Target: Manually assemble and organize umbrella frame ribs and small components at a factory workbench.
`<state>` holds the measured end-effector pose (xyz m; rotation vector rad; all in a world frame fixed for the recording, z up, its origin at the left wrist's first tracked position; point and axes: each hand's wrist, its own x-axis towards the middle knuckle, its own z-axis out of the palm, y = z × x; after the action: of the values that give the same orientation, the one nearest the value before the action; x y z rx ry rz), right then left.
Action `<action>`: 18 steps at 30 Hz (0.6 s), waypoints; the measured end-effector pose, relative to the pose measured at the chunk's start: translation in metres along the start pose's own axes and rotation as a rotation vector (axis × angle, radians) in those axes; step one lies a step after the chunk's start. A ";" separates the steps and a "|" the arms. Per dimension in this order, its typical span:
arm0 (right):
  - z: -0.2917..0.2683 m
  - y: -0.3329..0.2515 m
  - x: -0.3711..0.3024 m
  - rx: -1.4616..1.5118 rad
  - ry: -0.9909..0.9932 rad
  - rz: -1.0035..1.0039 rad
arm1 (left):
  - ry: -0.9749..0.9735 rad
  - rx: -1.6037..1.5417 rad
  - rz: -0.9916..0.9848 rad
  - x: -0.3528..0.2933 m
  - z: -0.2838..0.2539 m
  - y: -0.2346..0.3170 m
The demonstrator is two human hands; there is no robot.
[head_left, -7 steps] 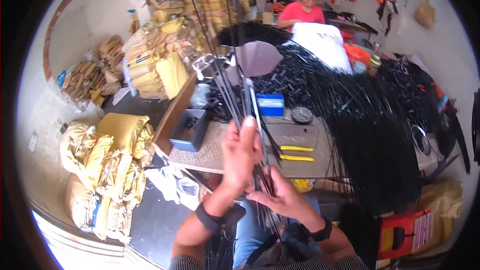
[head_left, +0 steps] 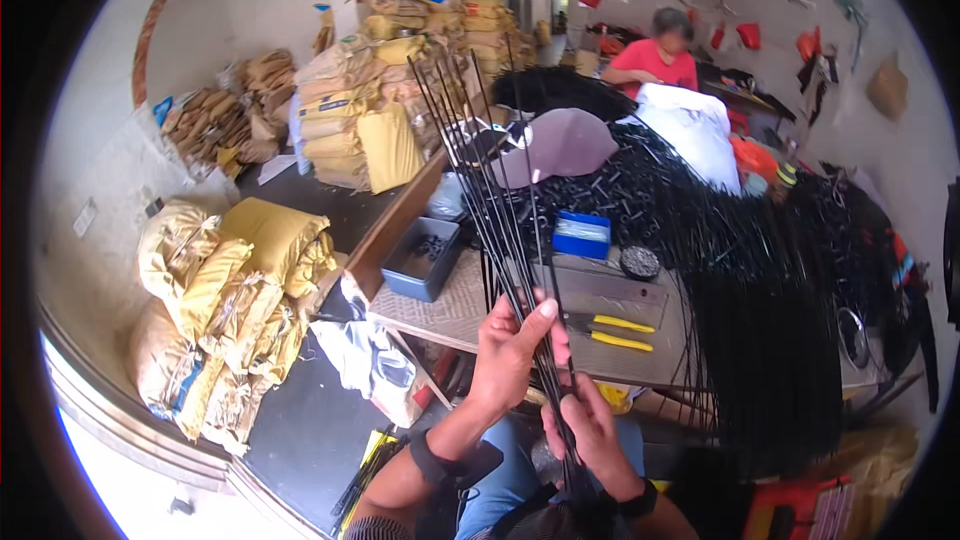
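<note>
My left hand (head_left: 515,350) is closed round a bundle of long, thin black rods (head_left: 518,285), thumb on top. The rods slant up and away to the left, and their far ends fan apart above the table. Lower down, near my lap, my right hand (head_left: 592,435) is closed round the same bundle, by its near ends. Just beyond my hands, a pair of pliers with yellow handles (head_left: 625,323) lies on the table (head_left: 455,320). A grey-blue bin (head_left: 420,285) holding small dark parts stands left of the rods.
A blue box (head_left: 582,238) and a round dish of small parts (head_left: 640,262) stand behind the pliers. Many black rods (head_left: 770,350) hang over the table's right edge. A mauve cap (head_left: 570,145) lies farther back. Stacked yellow sacks (head_left: 235,310) fill the left; a person in red (head_left: 655,65) sits beyond.
My view has swung left, so the room shifts right and down in the picture. The rods show sharper and more fanned out. Both hands still hold the bundle.
</note>
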<state>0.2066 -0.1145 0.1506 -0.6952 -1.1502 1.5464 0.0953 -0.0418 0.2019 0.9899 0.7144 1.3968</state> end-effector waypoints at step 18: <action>0.011 0.019 0.024 -0.455 0.004 -0.125 | -0.100 -0.191 -0.095 -0.020 -0.021 0.003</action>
<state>0.1822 -0.0957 0.1401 -0.9041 -1.5330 1.1856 0.0737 -0.0590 0.1925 0.8583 0.5360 1.2974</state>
